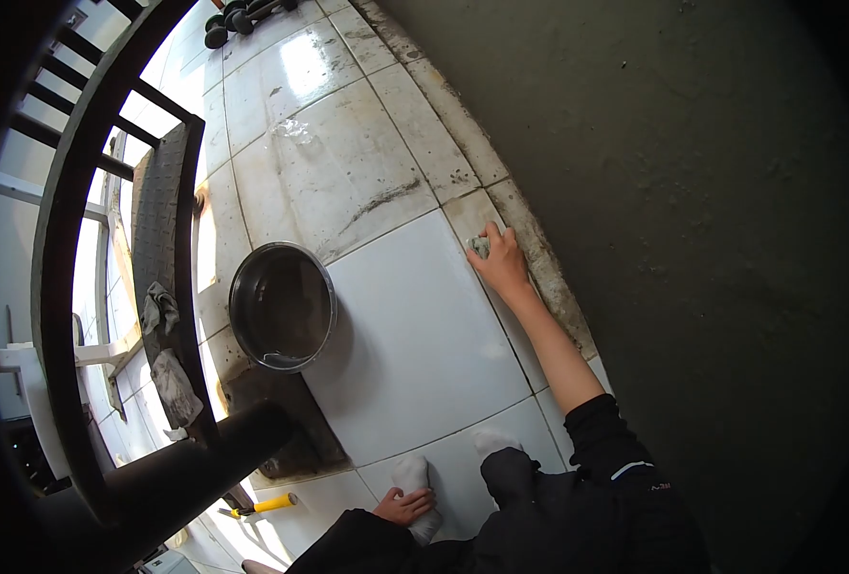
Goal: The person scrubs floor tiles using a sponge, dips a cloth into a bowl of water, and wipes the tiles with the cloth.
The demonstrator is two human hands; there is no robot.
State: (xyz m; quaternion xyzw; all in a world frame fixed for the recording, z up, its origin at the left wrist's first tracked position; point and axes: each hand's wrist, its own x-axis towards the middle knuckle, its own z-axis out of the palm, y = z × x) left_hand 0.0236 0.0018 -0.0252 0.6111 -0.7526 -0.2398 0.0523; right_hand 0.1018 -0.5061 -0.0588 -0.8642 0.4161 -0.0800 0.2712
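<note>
Of the pers., 2 hands are showing, i.e. 1 L hand (407, 507) & 1 R hand (504, 263), plus 2 feet in white socks (426, 523). 1 grey-green wad (480, 247), 1 dark basin (300, 364), 1 yellow-handled tool (273, 503) & 1 patterned tread (161, 230) are showing too, w/ 2 rags (174, 387) lying on the latter (1 grey, 1 whitish). Several dark dumbbells (216, 34) are showing at the top edge, exact no. unclear.

The basin (325, 311) sits on the tiled floor (415, 316), ahead of the left hand (405, 506), which lies on a foot (412, 471). To its right, the right hand (504, 260) holds a wad (479, 248) at the border tiles. Left of the basin, rags (176, 389) lie on a tread (159, 191); dumbbells (238, 21) lie far ahead.
</note>
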